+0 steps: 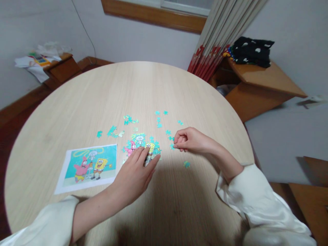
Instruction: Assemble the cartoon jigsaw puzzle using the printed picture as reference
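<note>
A partly assembled jigsaw puzzle point(139, 139) with cartoon figures lies flat on the round table point(77, 92). My left hand point(137, 171) rests over its lower part, fingers stretched out and apart, hiding some of the picture. To the right of it, my right hand point(189, 140) is closed in a pinch, its fingertips at a teal puzzle piece point(172, 147) on the tabletop. Just beyond those fingertips lies another loose teal piece point(168, 132). The printed reference picture point(89, 167), showing the same figures, lies left of the puzzle.
Loose pieces point(112, 131) are scattered left of and behind the puzzle, with others point(159, 123) farther back. One piece point(187, 164) sits at the right front. Beyond the table stand a wooden cabinet point(266, 78) with black cloth point(252, 51) and a long curtain point(217, 37).
</note>
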Demonstrator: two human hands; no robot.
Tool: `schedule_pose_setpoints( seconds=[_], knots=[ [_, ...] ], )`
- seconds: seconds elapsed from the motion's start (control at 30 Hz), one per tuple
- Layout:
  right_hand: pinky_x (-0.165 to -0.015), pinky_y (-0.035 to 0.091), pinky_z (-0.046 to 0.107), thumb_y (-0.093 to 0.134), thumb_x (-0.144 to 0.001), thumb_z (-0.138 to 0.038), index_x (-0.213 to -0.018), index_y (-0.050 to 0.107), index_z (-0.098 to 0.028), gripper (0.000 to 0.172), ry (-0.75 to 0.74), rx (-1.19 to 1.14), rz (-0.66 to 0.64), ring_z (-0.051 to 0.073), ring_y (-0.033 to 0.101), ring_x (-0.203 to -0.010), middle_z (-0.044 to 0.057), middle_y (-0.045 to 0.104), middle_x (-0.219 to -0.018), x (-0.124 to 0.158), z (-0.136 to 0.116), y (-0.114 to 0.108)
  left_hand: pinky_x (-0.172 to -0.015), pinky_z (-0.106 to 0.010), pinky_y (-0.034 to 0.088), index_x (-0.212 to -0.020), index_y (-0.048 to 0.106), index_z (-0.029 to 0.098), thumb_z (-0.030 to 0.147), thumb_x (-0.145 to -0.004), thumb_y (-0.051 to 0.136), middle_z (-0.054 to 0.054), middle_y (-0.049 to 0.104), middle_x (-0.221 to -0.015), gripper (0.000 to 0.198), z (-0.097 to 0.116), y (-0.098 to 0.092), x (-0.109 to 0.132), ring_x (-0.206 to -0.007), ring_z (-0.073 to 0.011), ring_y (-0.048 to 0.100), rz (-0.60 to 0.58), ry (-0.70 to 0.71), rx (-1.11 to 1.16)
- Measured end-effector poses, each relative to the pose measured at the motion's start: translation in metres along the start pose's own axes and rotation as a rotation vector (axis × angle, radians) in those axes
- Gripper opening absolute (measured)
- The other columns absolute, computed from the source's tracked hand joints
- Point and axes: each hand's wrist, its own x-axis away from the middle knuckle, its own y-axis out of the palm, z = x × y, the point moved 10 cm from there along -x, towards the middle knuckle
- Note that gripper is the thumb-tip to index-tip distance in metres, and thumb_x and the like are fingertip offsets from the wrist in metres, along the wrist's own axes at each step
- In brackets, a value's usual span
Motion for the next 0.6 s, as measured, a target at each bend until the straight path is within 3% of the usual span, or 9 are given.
schedule_pose_setpoints(
  seconds=[0.07,0.2,0.27,0.37,0.6],
  knots=[
    [-0.046,0.04,0.025,0.075,-0.068,-0.037,-0.064,0.059,-0.018,0.026,-0.055,0.012,0.11,0.011,0.053,-0.047,-0.001,0.059,-0.051,-0.002,-0.002,-0.015,-0.092,-0.051,0.05,-0.126,0.055,0.016,0.015,-0.091,0.045,-0.019,0.053,-0.125,0.037,0.0,0.0,0.0,-0.117,-0.0323,0.049,0.011,-0.002,0.011],
    [-0.059,0.044,0.03,0.067,-0.077,-0.039,-0.073,0.063,-0.017,0.023,-0.229,0.18,0.553,0.014,0.054,-0.06,0.002,0.06,-0.065,0.003,-0.007,-0.07,-0.091,-0.052,0.051,-0.126,0.055,0.014,0.015,-0.091,0.045,-0.021,0.053,-0.123,0.036,0.0,-0.001,0.0,-0.116,-0.0329,0.049,0.019,0.008,0.015],
    [-0.069,0.046,0.034,0.068,-0.077,-0.033,-0.084,0.067,-0.016,0.019,-0.296,0.335,0.639,0.017,0.057,-0.071,0.006,0.064,-0.079,0.004,-0.009,-0.08,-0.091,-0.051,0.051,-0.125,0.056,0.014,0.015,-0.092,0.044,-0.021,0.053,-0.123,0.035,0.001,-0.002,0.0,-0.115,-0.0327,0.05,0.022,0.012,0.005],
    [-0.075,0.047,0.037,0.066,-0.079,-0.03,-0.095,0.07,-0.018,0.02,-0.339,0.462,0.596,0.02,0.058,-0.079,0.008,0.064,-0.088,-0.003,-0.006,-0.077,-0.092,-0.051,0.051,-0.125,0.056,0.014,0.016,-0.092,0.044,-0.02,0.054,-0.123,0.034,0.001,-0.003,0.0,-0.116,-0.0318,0.05,0.025,0.013,0.002],
    [-0.075,0.047,0.036,0.06,-0.085,-0.028,-0.09,0.07,-0.019,0.014,-0.353,0.498,0.572,0.019,0.058,-0.079,0.008,0.064,-0.088,-0.002,-0.012,-0.067,-0.093,-0.051,0.05,-0.125,0.056,0.016,0.016,-0.092,0.045,-0.018,0.053,-0.123,0.035,0.0,-0.001,0.0,-0.116,-0.0313,0.049,0.003,0.006,-0.004]
  ],
)
